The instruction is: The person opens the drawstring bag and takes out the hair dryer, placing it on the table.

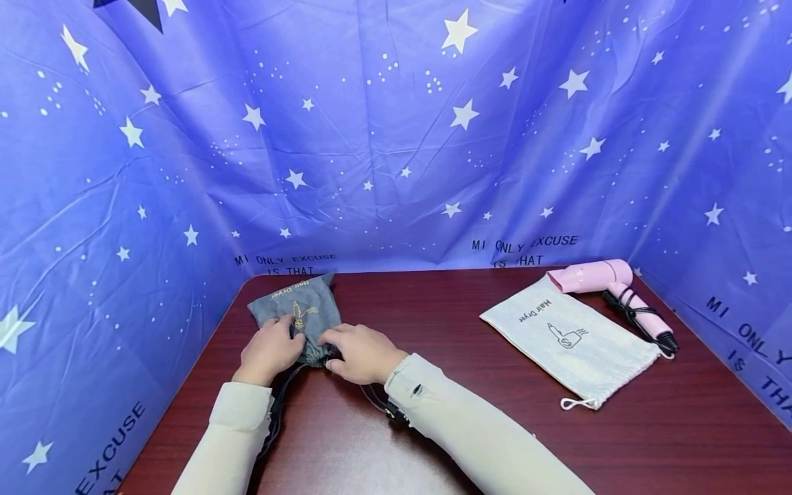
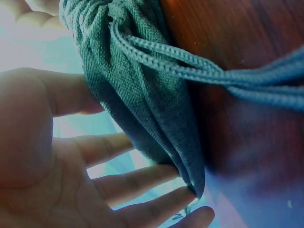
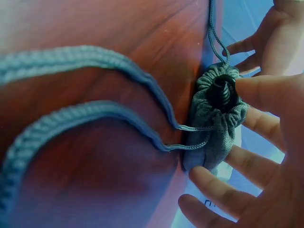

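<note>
A grey drawstring bag (image 1: 317,307) with gold "Hair Dryer" print lies flat at the table's back left, its gathered mouth toward the person. My left hand (image 1: 273,350) rests on its left side; in the left wrist view the fingers (image 2: 137,185) reach straight along the cloth. On the mouth's right side is my right hand (image 1: 364,353), its thumb (image 3: 261,90) at the rim and its other fingers spread over the bag. Inside the mouth shows a black ribbed cord end (image 3: 221,95). Grey drawstrings (image 3: 95,107) trail from both sides of the mouth.
At the right lies a white drawstring bag (image 1: 566,340) printed "Hair Dryer". A pink hair dryer (image 1: 594,275) with its black cord wrapped round the handle overlaps its upper right edge. A blue star-patterned curtain (image 1: 383,137) surrounds the dark red table (image 1: 346,440) at the back and sides.
</note>
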